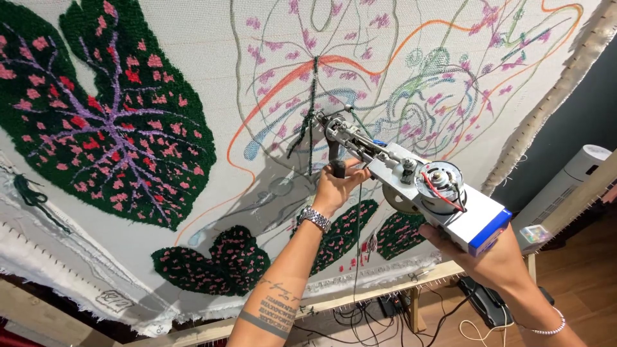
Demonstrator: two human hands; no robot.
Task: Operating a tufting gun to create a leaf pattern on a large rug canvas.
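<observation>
Tufting gun [411, 186] is held in both hands against the stretched backing cloth [212, 38], its needle end at about 10 o'clock from the motor housing and touching the cloth near the centre of the frame. Left hand [334, 186] is wrapped closed around the black front handle, which hangs below the needle end; a metal watch [313, 218] sits on that wrist. Right hand [488, 257] cups the rear body from underneath, at 4 o'clock from the left hand, fingers closed under the white-and-blue housing; whether a trigger is pressed cannot be told. Relative to the grips, the gun's body spans between them, with the exposed motor and red wire just above the right hand. Outward, a finished dark green leaf with pink flecks [109, 115] lies at 9 o'clock, smaller tufted leaves [222, 260] at 6 o'clock, and drawn outlines at 12 o'clock. Risk, as a judgement: if pressure on the cloth slackens or the gun tilts, the needle may skip or tear the backing; the yarn and the cables [366, 315] below the wooden frame [212, 331] may snag.
</observation>
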